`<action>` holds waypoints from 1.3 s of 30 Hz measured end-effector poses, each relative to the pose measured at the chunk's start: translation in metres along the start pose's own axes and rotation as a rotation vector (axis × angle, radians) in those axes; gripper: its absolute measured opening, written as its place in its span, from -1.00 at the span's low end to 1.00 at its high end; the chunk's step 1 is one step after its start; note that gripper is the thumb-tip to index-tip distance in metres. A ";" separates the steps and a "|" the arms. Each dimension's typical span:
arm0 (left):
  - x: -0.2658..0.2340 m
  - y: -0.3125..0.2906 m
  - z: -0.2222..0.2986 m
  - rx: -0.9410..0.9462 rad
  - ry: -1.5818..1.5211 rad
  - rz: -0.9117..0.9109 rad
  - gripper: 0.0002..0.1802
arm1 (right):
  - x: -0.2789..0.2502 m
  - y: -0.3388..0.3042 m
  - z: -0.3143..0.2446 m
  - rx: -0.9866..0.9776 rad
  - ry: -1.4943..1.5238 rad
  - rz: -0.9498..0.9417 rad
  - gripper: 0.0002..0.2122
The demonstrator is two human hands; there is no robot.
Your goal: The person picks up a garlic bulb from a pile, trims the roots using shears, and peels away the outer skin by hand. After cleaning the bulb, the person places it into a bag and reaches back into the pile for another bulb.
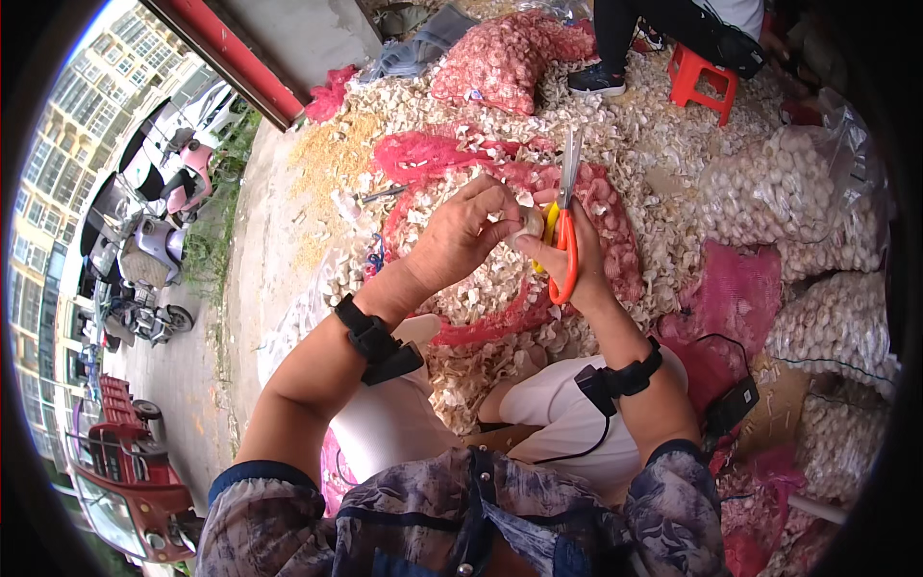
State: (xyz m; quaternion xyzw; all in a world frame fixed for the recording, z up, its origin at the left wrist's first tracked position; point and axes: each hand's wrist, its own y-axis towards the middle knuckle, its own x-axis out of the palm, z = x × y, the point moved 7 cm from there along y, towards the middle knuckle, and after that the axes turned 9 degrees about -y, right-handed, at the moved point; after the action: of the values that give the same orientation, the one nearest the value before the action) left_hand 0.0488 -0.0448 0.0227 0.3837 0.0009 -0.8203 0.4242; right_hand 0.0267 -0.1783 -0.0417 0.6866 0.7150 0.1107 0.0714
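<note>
Bagged garlic (pixel 835 327) crowds three o'clock; red stool (pixel 704 79) at one; left hand (pixel 469 226), fingers pinching a half-hidden bulb (pixel 527 223); right hand (pixel 585 258), fingers clamped on orange scissors (pixel 566 200).

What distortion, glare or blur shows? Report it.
Head view: the buildings at left bow along the fisheye rim; glints show on the plastic garlic bag at right; the scissors look sharp; the pale piece at the left hand lacks detail.
</note>
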 end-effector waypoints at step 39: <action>0.002 -0.001 0.001 0.020 -0.267 0.043 -0.76 | -0.006 0.006 0.009 -0.063 0.094 -0.096 -0.55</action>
State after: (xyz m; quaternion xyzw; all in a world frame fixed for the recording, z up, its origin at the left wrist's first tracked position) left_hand 0.0464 -0.0461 0.0216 0.2753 -0.0718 -0.8548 0.4340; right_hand 0.0353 -0.1832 -0.0496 0.6432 0.7457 0.1614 0.0645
